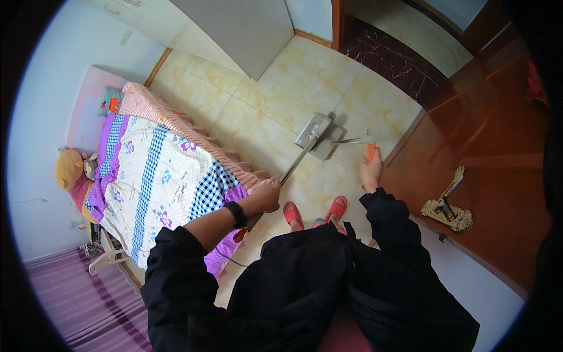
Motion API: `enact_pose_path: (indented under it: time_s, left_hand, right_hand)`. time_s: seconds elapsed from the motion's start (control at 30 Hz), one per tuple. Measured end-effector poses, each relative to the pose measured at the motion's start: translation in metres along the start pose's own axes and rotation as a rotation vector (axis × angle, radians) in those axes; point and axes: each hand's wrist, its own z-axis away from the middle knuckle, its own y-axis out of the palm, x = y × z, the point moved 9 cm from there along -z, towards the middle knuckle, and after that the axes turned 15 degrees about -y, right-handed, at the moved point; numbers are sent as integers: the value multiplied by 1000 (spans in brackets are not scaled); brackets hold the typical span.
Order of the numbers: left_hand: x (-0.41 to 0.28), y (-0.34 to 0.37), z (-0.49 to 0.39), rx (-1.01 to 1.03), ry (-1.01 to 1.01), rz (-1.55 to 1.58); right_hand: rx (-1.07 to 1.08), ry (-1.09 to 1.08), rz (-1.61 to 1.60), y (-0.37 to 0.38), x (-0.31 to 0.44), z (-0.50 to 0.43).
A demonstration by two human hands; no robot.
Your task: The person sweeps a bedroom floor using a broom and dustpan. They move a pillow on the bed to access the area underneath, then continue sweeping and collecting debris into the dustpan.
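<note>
My left hand (266, 194) is closed around a metal pole (295, 163), and a dark band sits on that wrist. The pole slopes down to a grey plastic head (312, 128) on the floor, while its orange end (240, 235) shows behind my hand. In my right hand (372, 171) is an orange handle (370, 152). A thin metal rod (347, 141) runs near it to a second grey piece (330, 146), set against the first. They look like a broom and dustpan, but which head is which I cannot tell.
Left of me is a bed (167, 176) with a patterned cover and plush toys (70, 169). A wooden door (484, 154) with a metal handle (448, 211) stands close on my right. Ahead are a pale cabinet (246, 31) and a dark stone threshold (391, 57).
</note>
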Motion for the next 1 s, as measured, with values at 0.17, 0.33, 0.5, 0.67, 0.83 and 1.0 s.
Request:
enact_pose_path:
  time_s: [0.17,0.33,0.5,0.67,0.83,1.0]
  left_hand:
    - [-35,-5,22,-79,145,-203]
    - [-30,-30,65,-3,142,-62]
    - [-6,-43,115,-5,93,141]
    - [23,-46,144,-71,13,409]
    - [24,-51,138,-252,100,590]
    - [19,-6,78,-92,-55,940]
  right_hand:
    - [-32,-31,-25,3,13,1]
    - [-10,-18,-11,11,16,-2]
    - [-5,-17,12,15,14,-4]
    - [-46,-41,33,8,17,-2]
    - [-25,-41,40,6,15,-1]
    - [-9,-9,55,7,9,0]
